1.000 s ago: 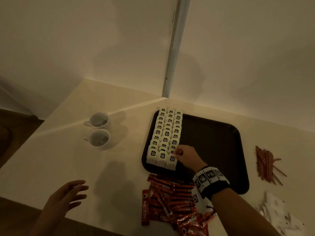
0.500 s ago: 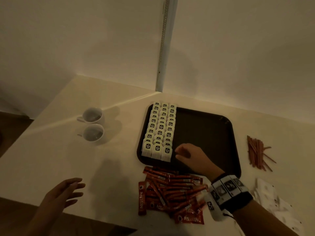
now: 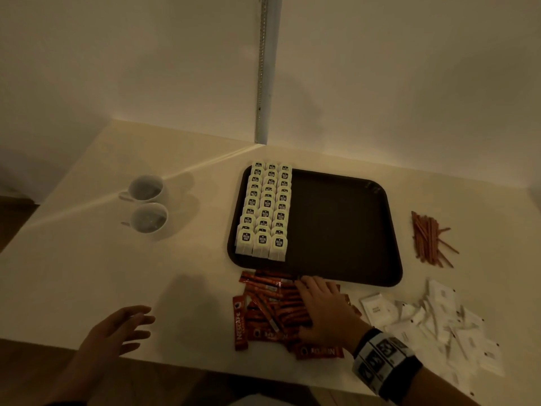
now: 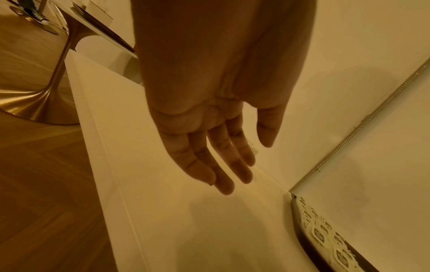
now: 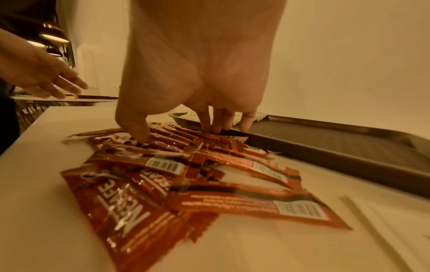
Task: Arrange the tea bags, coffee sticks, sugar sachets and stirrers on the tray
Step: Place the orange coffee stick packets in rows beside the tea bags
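Observation:
A dark brown tray (image 3: 345, 224) lies on the white table; three rows of tea bags (image 3: 265, 209) fill its left side. Red coffee sticks (image 3: 263, 306) lie in a loose pile in front of the tray. My right hand (image 3: 310, 306) rests on that pile, its fingers straight and spread. In the right wrist view my right hand (image 5: 180, 134) touches the coffee sticks (image 5: 186, 174) with thumb and fingertips, close to the tray (image 5: 337, 147) rim. My left hand (image 3: 128, 326) hovers over the table's front left, fingers relaxed and holding nothing, as the left wrist view shows (image 4: 244, 163).
Brown stirrers (image 3: 430, 238) lie in a heap right of the tray. White sugar sachets (image 3: 433, 317) are scattered at the front right. Two white cups (image 3: 147, 187) (image 3: 149, 218) stand to the left. Walls close the back of the table; its front edge runs near my arms.
My right hand has drawn back from the front row of tea bags, across the tray, and come down on the coffee stick pile. The left hand has barely moved.

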The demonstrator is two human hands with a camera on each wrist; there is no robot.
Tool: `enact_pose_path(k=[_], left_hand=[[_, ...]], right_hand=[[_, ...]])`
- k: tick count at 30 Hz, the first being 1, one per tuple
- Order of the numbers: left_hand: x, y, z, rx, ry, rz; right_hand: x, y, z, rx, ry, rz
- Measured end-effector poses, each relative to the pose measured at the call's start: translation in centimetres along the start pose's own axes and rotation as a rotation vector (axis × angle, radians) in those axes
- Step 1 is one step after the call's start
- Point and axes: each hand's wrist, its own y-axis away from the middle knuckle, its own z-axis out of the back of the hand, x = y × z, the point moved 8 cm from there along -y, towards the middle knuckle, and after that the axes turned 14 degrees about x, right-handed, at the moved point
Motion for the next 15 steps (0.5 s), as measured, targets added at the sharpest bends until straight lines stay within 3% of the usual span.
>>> enact_pose_path(k=[6, 15], left_hand=[[0.1, 0.0, 0.2, 0.001, -0.017, -0.001], [-0.2, 0.0, -0.2, 0.02, -0.011, -0.018]], right_hand=[[0.2, -1.3, -0.5, -0.058, 0.017, 0.0], [0.7, -2.0, 0.1, -0.01, 0.025, 0.031]])
